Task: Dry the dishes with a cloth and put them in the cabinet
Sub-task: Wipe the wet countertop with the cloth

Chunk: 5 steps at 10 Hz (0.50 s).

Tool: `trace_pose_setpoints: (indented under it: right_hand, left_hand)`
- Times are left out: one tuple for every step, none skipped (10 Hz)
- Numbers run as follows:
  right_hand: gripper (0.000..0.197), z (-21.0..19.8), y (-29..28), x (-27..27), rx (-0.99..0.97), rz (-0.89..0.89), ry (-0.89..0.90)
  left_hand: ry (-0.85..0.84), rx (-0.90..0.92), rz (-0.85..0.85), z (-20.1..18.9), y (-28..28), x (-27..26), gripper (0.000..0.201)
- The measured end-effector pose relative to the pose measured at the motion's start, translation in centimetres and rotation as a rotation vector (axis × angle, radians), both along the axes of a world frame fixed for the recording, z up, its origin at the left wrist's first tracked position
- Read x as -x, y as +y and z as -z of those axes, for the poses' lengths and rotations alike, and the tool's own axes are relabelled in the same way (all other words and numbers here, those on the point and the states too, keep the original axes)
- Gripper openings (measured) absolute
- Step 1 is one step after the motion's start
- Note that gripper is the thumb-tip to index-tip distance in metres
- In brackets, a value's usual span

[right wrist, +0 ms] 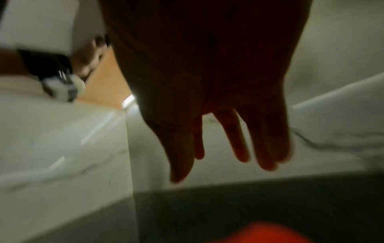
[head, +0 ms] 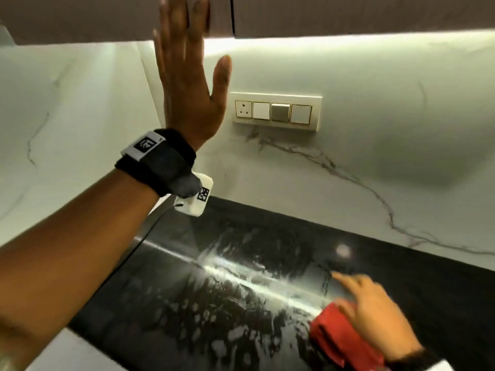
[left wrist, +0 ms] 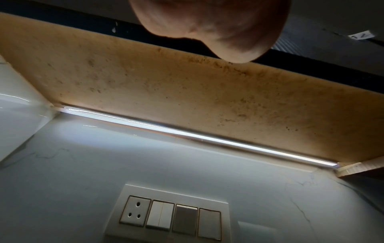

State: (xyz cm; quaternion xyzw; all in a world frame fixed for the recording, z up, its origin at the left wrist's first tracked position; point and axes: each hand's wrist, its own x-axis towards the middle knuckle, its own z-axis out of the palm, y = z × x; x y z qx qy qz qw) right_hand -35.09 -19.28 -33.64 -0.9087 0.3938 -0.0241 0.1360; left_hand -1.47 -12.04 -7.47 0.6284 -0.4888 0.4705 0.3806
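A red cloth (head: 337,336) lies on the black glossy countertop (head: 166,285), at its front right. My right hand (head: 375,311) rests flat on the cloth with its fingers straight and the index finger stretched out over the stone. In the blurred right wrist view the fingers (right wrist: 241,139) hang straight above the countertop (right wrist: 270,197), and the red cloth (right wrist: 259,233) shows at the bottom edge. White wet streaks (head: 241,271) cover the stone left of the cloth. My left hand (head: 187,62) is raised, flat and spread, against the upper cabinet (head: 348,14).
A switch panel (head: 276,111) with a socket sits on the white marble backsplash (head: 375,156), just right of my left wrist. A lit light strip (left wrist: 187,134) runs along the speckled cabinet underside (left wrist: 187,90), above the switch panel (left wrist: 172,213). A marble side wall (head: 67,116) closes the left.
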Motion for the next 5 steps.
trace_pose_setpoints:
  right_hand:
    - [0.083,6.6,1.4,2.7,-0.243,0.099,0.209]
    - [0.082,9.7,2.5,2.1,-0.173,-0.168,0.520]
    - [0.072,14.1,1.5,-1.6,-0.357,-0.904,0.096]
    - [0.023,14.2,-3.0,-4.8,-0.903,-1.020,-0.677]
    - [0.043,14.3,-0.7,-8.8,-0.447,-0.549,-0.612]
  left_hand:
    - [0.018,0.023,0.014,0.9,0.4,0.1,0.069]
    - [0.128,0.004,0.055,5.1,1.9,0.0,0.063]
    - [0.313,-0.162,0.074,15.0,5.0,-0.3,0.061]
    - [0.655,-0.490,-0.018,27.8,10.8,-1.4,0.066]
    - [0.888,-0.720,-0.232,38.0,18.0,-3.4,0.074]
